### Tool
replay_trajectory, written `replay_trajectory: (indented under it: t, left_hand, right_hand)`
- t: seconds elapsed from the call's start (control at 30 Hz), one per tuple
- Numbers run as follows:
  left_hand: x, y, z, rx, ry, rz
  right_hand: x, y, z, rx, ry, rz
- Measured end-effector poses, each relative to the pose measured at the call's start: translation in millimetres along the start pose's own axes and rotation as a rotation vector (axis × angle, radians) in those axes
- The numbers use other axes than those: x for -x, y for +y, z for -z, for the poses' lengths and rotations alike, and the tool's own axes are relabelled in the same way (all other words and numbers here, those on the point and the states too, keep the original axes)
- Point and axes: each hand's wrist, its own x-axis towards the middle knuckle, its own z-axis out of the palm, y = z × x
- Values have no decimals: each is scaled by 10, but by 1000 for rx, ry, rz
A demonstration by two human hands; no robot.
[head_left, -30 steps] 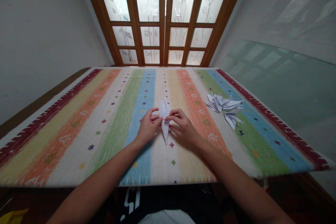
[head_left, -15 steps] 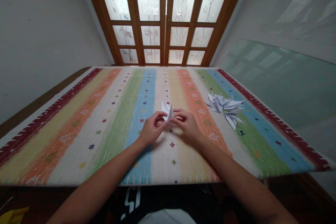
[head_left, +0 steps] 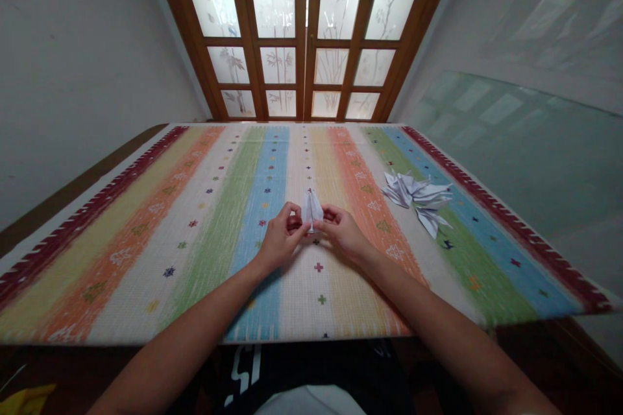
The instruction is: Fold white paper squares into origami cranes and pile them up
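A small piece of folded white paper (head_left: 312,208) stands between my hands, narrowing to a point at its far end, with a crease down its middle. My left hand (head_left: 283,232) pinches its lower left side between thumb and fingers. On the lower right side, my right hand (head_left: 342,229) grips it the same way. The thumbs nearly meet at the near end of the paper. My fingertips cover its lower edges. Off to the right lies a pile of folded white paper pieces (head_left: 413,193) with pointed tips, overlapping each other.
A striped, multicoloured cloth (head_left: 204,220) covers the table under my hands. Beyond the far edge stands a wooden door (head_left: 305,65) with glass panes. A pale glass panel (head_left: 516,149) leans on the right wall. Something yellow (head_left: 26,399) shows below the table at lower left.
The folded paper has turned, its faces now spread flatter toward me with the middle crease showing. Both hands stay in nearly the same place, with the right fingers slightly shifted.
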Motion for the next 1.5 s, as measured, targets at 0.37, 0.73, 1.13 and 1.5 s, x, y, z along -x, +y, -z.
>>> replay_trajectory:
  t: [0.37,0.73,1.13,1.5]
  left_hand:
    - [-32,53,38,-133,96,-75]
    - [-7,75,33,-189,49,-182]
    - [-16,82,48,-112,107,-188]
    - [-49,43,46,115,115,0]
  right_hand:
    - [-8,15,17,-45,29,8]
    - [3,18,39,-12,5,-30]
    - [1,6,13,-31,33,36]
    - [8,-35,4,-24,3,36]
